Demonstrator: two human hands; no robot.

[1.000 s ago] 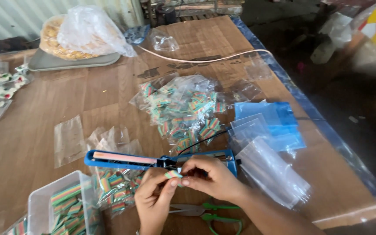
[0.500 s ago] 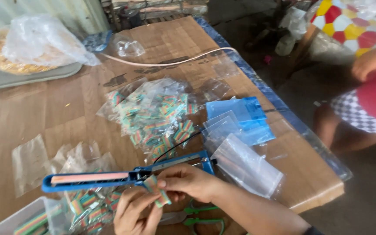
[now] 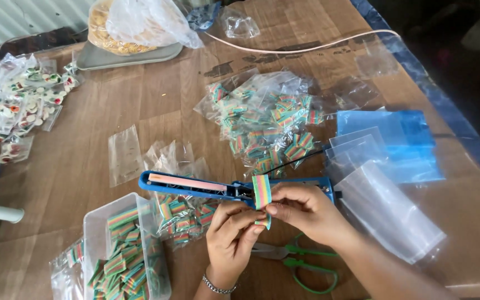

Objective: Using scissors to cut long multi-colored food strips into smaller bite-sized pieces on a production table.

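A clear plastic tub (image 3: pixel 98 233) of striped candies stood at the tabletop's (image 3: pixel 156 105) near edge. Green-handled scissors (image 3: pixel 298 261) lay beside it. A pile of filled candy bags (image 3: pixel 268 122) occupied the middle, blue-tinted empty bags (image 3: pixel 401 139) the right edge, and a grey tray (image 3: pixel 134 55) the far edge.

A small home-style packing workshop for sweets is shown. A blue heat sealer (image 3: pixel 234 189) is set near the wooden table's (image 3: pixel 156 94) front edge, among heaps of filled candy bags (image 3: pixel 268 122), empty clear bags (image 3: pixel 390 211) and a tub of rainbow strips (image 3: pixel 123 250).
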